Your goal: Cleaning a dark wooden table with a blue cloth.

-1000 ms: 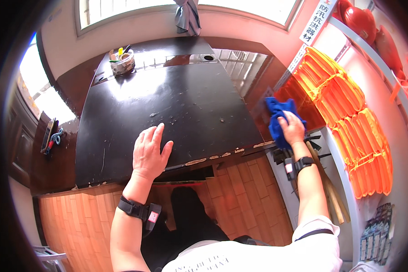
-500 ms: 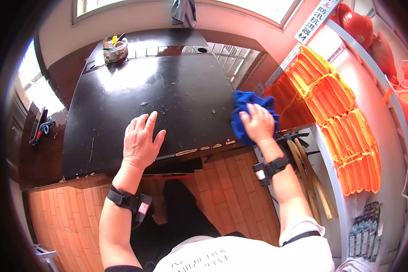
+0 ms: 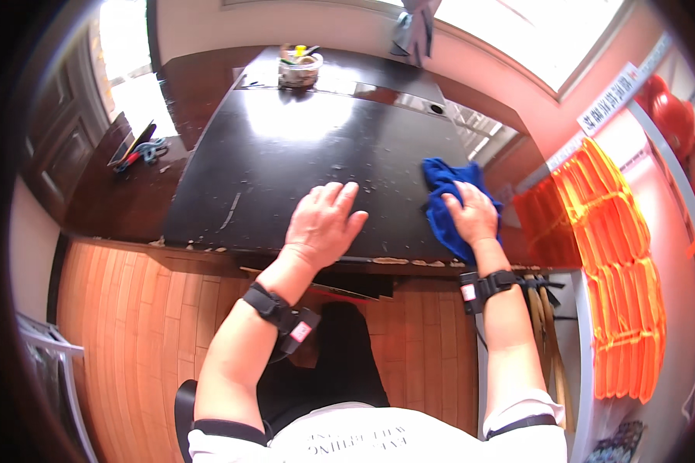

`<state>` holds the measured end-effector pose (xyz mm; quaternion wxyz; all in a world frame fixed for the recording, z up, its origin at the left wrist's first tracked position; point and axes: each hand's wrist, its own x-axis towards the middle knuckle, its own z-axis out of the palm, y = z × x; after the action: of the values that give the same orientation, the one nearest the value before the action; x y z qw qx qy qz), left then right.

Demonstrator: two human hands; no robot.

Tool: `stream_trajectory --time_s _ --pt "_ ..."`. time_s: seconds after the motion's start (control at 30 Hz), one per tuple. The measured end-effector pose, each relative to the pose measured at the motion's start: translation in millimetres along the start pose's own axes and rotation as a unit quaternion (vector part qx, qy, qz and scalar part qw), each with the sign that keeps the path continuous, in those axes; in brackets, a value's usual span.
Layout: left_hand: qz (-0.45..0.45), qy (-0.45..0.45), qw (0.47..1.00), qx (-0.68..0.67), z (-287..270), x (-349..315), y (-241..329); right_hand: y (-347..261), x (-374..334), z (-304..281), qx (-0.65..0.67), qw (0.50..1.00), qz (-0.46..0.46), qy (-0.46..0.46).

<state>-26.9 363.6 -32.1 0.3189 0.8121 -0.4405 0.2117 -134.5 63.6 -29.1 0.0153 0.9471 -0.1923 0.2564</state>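
- Since half a second ago: right hand (image 3: 471, 214) and blue cloth (image 3: 445, 202) carried a little inward from the right edge of the black tabletop (image 3: 286, 154); left hand (image 3: 324, 222) hardly shifted, still flat near the front edge.
- Blue cloth: crumpled, lying at the right end of the tabletop, close to the front-right corner, one fold trailing toward the front edge. Long axis roughly front to back.
- Right hand: palm down on the cloth, fingers spread and pressing, not closed around it. Nearer hand by far; in contact.
- Left hand: open, palm down on bare tabletop, fingers pointing away from the body. Apart from the cloth, which lies just to its right.
- Hands well separate, a strip of bare top between them.
- Pale specks and scuffs: scattered over the surface ahead of the left hand and between the hands.
- Small round container (image 3: 299, 71): far edge of the tabletop, well apart from both hands.
- Orange stacked items (image 3: 610, 255): off the tabletop, to the right.
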Motion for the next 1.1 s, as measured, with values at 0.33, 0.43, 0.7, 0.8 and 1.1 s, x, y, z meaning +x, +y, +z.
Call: stream_trajectory --time_s 0.33,0.43,0.7,0.8,1.1 --pt "0.007 0.021 0.998 0.058 7.0 -7.6 -12.6 -111.1 21.5 26.0 -0.070 0.992 0.008 -0.102" --pt "0.023 0.066 0.997 0.036 9.9 -2.3 -8.6 -155.6 12.8 26.8 -0.013 0.991 -0.120 -0.063" --pt "-0.032 0.096 0.994 0.049 -37.2 -23.1 -49.8 -162.8 -24.3 -7.8 0.128 0.955 -0.259 -0.065" --pt "-0.069 0.091 0.987 0.114 -60.4 -39.8 -83.4 -138.6 -21.1 -18.9 0.133 0.951 -0.266 -0.083" --pt "-0.084 0.129 0.982 0.106 -66.1 -49.3 -88.8 -165.4 -10.1 -1.8 0.097 0.965 -0.231 -0.081"
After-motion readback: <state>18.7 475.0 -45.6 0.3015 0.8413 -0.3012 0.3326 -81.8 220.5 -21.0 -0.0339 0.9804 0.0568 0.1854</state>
